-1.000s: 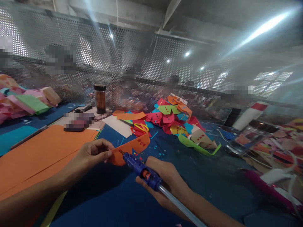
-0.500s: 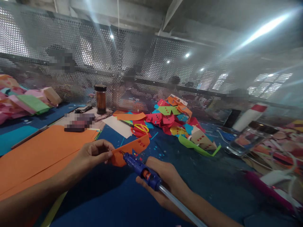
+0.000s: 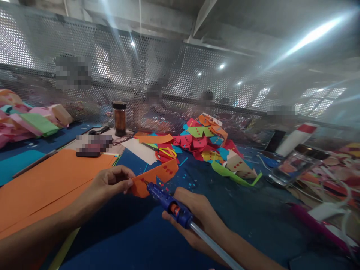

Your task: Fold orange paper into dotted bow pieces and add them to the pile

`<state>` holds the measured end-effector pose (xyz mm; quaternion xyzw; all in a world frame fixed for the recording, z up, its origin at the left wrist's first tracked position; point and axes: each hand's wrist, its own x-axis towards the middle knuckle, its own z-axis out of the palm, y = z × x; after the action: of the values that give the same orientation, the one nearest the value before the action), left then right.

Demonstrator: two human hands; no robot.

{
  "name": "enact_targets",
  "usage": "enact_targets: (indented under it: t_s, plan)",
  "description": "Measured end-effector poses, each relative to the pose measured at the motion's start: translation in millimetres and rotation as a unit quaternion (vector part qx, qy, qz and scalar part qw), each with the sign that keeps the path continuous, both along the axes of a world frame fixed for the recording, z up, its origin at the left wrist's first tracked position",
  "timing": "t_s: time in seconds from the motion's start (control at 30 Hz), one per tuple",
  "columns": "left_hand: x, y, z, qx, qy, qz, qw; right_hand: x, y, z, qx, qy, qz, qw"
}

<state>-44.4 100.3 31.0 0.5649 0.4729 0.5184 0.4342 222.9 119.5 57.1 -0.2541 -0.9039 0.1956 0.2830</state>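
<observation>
My left hand pinches the left end of an orange paper cut-out with small red squares on it, holding it just above the blue table cover. My right hand is wrapped round a blue glue gun with a clear glue stick sticking out of its back. The gun's nozzle touches the lower edge of the orange cut-out, close to my left fingertips.
Large orange paper sheets lie at the left. A heap of coloured paper pieces and red-yellow scissors sit behind the hands. A brown jar stands by a perforated metal screen. A glass container and white bottle are at right.
</observation>
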Motion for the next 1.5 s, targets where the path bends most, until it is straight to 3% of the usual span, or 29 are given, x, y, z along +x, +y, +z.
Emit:
enact_targets:
  t_s: [0.37, 0.63, 1.27, 1.5]
  plan:
    - [0.8, -1.4, -0.4, -0.014, -0.008, 0.011, 1.0, -0.5, 0.2, -2.8, -0.002, 0.01, 0.01, 1.0]
    - [-3.3, 0.3, -2.2, -0.013, 0.004, -0.02, 1.0, -1.5, -0.6, 0.6, -0.02, 0.007, 0.017, 1.0]
    - [-3.3, 0.1, -0.5, -0.009, -0.009, 0.028, 1.0, 2.7, 1.4, -5.2, 0.02, -0.008, 0.018, 1.0]
    - [-3.6, 1.3, -3.3, -0.004, -0.017, 0.018, 1.0, 1.7, 1.2, -4.1, 0.012, -0.011, 0.011, 1.0]
